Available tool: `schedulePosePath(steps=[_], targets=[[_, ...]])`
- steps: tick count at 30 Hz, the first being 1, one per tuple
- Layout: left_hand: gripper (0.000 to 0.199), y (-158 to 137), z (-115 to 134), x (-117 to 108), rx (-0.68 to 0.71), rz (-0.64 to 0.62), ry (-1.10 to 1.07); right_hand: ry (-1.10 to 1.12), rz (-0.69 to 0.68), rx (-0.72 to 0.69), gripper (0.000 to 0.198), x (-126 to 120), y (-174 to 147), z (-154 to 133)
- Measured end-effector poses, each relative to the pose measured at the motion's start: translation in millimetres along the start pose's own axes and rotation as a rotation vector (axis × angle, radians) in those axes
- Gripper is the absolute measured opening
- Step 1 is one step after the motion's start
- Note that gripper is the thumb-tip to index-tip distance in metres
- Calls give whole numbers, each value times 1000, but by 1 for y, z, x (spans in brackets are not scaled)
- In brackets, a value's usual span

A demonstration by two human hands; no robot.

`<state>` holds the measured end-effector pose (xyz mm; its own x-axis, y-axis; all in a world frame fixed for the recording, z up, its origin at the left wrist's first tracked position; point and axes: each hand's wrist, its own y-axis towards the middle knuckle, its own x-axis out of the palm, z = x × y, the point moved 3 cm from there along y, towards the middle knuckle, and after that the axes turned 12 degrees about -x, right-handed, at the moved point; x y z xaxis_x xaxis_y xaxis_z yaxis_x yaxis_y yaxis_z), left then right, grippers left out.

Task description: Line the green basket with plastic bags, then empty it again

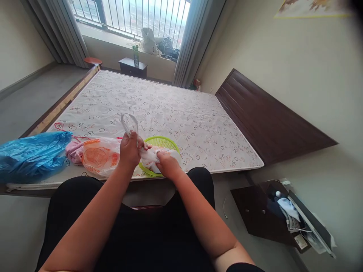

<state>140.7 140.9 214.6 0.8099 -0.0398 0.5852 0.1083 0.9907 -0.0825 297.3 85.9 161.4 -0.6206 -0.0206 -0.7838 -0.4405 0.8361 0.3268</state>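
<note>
Before me, at the mattress edge, a white plastic bag with orange print (149, 158) is stretched between my hands. My left hand (130, 151) is closed around its gathered top, and a white handle loop (129, 122) sticks up above the fist. My right hand (169, 165) grips the bag's right part with bent fingers. Beneath and behind the bag is a lime-green plastic basket (161, 141), partly covered. Left of my left hand lies another white plastic bag with orange print (100, 155), beside a pink cloth (74, 152). What the bags contain is hidden.
A blue plastic bag (32, 156) lies at the left end of the letter-printed mattress (181, 117). A dark headboard (269, 121) stands at right, above a dark nightstand (255, 211) with items on it. Another nightstand (127, 68) holds a green bottle (135, 56) near the window.
</note>
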Motion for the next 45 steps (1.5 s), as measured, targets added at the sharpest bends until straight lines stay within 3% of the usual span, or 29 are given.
schedulePosePath(steps=[2,5,8,9,13,15,19,21,23,25,28,32,34,37,41,45], targets=[[43,0,3,-7,-52,-22,-78,26,-46,3,12,-2,1,13],[29,-2,3,-12,-171,-107,-143,150,-91,42,16,-10,0,27],[25,-1,0,-16,-236,-187,-95,302,-51,133,12,-22,-7,34],[25,1,-2,-18,-239,-195,-48,346,-18,164,20,-27,-11,35],[27,9,-9,-28,-215,-128,295,427,217,297,50,-57,-22,36],[39,9,-14,-29,-168,-67,551,436,296,309,58,-70,-22,30],[52,-2,-26,-10,26,-123,972,431,291,224,81,-78,-10,9],[54,-10,-33,1,55,-224,1053,427,264,212,70,-74,-5,1],[58,-17,-36,7,28,-307,1060,456,292,262,40,-70,-2,2],[66,-23,-35,10,-52,-398,971,533,382,354,26,-69,-3,8],[67,-30,-30,11,-229,-567,721,676,510,470,30,-67,-5,21],[30,-31,-31,8,-365,-751,710,801,561,555,34,-62,-6,32],[21,-27,-37,6,-361,-726,789,798,491,554,39,-61,-7,33],[23,-19,-44,2,-301,-508,793,645,302,469,51,-73,-11,31],[39,-14,-41,-2,-283,-225,654,196,177,323,22,-113,-18,23],[51,-16,-35,1,-241,-200,631,-97,130,235,30,-146,-17,4]])
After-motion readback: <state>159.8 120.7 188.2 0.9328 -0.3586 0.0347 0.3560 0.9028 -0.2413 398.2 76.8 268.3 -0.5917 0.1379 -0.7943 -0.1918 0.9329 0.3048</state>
